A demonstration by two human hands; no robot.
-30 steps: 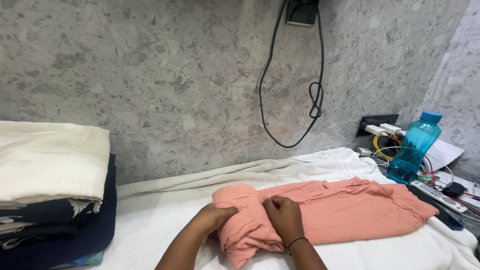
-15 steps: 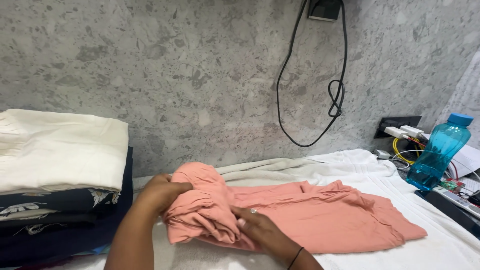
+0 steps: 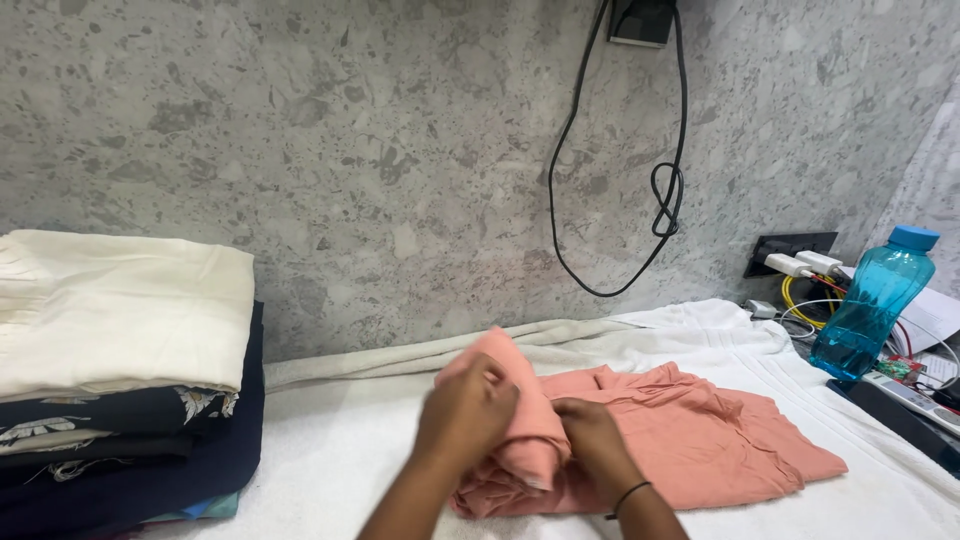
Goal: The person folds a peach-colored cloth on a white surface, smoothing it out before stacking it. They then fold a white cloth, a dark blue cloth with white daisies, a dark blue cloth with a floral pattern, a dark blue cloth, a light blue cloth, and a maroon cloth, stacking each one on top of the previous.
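A salmon-pink garment [image 3: 690, 435] lies crumpled on a white towel-covered surface [image 3: 330, 460]. Its left end is bunched up and raised off the towel. My left hand [image 3: 465, 410] grips that raised bunch from the left. From the right side my right hand [image 3: 592, 445], with a dark band on its wrist, pinches the same fold. The rest of the garment spreads flat toward the right.
A stack of folded clothes, cream on top [image 3: 120, 305] and dark ones below [image 3: 130, 440], stands at the left. A blue water bottle [image 3: 875, 305], plugs, cables and a remote [image 3: 915, 395] crowd the right edge. A black cord [image 3: 660, 190] hangs on the speckled grey wall.
Both hands lifted the garment's left end higher and brought it toward the middle. The view shifted, so the clothes stack sits further left in the frame.
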